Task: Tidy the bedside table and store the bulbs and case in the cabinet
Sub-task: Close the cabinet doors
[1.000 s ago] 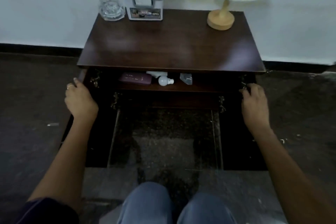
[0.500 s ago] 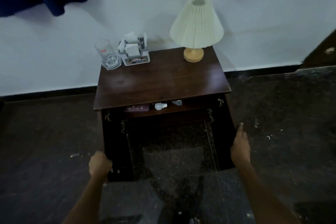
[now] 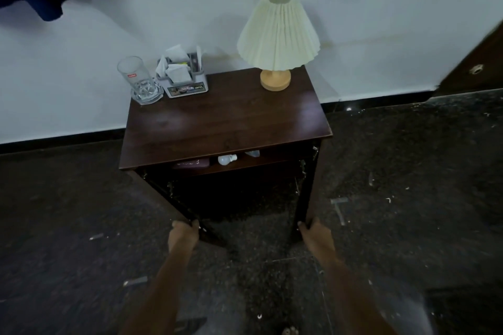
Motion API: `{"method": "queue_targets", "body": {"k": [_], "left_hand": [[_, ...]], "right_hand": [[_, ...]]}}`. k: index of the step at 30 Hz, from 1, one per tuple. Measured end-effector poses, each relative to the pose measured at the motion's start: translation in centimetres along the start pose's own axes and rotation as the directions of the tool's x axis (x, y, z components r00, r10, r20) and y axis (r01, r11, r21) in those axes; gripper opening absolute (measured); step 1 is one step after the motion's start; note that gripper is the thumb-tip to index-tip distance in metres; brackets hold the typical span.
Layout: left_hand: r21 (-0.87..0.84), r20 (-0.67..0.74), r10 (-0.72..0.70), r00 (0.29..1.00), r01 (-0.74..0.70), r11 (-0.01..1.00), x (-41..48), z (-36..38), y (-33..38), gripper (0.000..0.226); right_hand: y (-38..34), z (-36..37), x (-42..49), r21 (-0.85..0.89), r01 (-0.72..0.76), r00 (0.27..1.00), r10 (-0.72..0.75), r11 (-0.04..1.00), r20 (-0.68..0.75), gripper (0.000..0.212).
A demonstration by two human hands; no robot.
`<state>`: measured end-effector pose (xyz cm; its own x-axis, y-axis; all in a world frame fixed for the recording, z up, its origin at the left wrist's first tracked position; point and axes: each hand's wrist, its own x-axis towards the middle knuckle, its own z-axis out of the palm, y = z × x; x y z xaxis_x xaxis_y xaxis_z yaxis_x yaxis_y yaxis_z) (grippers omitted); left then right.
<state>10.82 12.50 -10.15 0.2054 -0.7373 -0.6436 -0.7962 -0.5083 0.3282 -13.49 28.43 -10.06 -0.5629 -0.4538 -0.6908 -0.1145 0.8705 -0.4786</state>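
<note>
Your left hand curls round the near edge of the left cabinet door; your right hand grips the right door likewise.

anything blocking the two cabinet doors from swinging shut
Nothing visible. The left hand grips the left door and the right hand the right door. Between them is only bare floor. The bulb and case lie on the shelf, seemingly behind its front edge.
</note>
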Motion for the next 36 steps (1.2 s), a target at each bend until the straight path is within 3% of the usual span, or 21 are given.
{"method": "queue_targets", "body": {"k": [4,10,13,18,20,22,27,29,32,36], "left_hand": [[-0.120,0.063,-0.032,0.998,0.039,0.992,1.7,1.0,1.4,0.051],[-0.375,0.168,-0.046,0.985,0.107,0.921,5.1,3.2,4.4,0.057],[-0.432,0.174,-0.032,0.984,0.105,0.896,6.4,3.8,6.0,0.059],[-0.523,0.252,0.019,0.968,0.120,0.844,7.3,3.8,8.5,0.057],[-0.533,0.273,0.048,0.961,0.110,0.839,7.6,3.7,9.0,0.057],[-0.547,0.294,0.091,0.952,0.089,0.833,8.1,3.7,9.0,0.056],[-0.452,0.317,0.238,0.918,-0.075,0.889,9.3,4.2,9.0,0.032],[-0.356,0.325,0.329,0.887,-0.208,0.911,9.7,4.3,9.2,0.045],[-0.136,0.432,0.385,0.816,-0.363,0.922,9.4,4.0,9.2,0.072],[0.075,0.450,0.450,0.771,-0.535,0.842,7.1,2.5,9.4,0.081]], "right_hand": [[-2.5,1.6,0.9,0.067,0.022,0.985,-0.033,0.998,0.169,0.046],[-6.1,4.5,3.8,0.169,-0.041,0.956,-0.010,0.985,0.292,0.048],[-8.0,6.5,5.8,0.302,-0.074,0.952,-0.023,0.950,0.305,0.062],[-12.2,8.2,8.5,0.374,-0.059,0.957,-0.054,0.926,0.285,0.048],[-13.6,8.8,9.9,0.423,-0.051,0.965,-0.065,0.905,0.255,0.058],[-14.4,9.4,10.7,0.360,-0.029,0.973,-0.055,0.933,0.222,0.070],[-15.0,10.1,12.2,0.305,-0.005,0.971,-0.069,0.952,0.230,0.085],[-15.2,10.0,12.5,0.346,-0.009,0.968,-0.079,0.938,0.238,0.080],[-15.2,9.9,12.5,0.481,0.003,0.967,-0.125,0.877,0.222,0.056],[-13.7,9.6,10.1,0.306,0.235,0.925,-0.309,0.923,0.222,0.049]]}}
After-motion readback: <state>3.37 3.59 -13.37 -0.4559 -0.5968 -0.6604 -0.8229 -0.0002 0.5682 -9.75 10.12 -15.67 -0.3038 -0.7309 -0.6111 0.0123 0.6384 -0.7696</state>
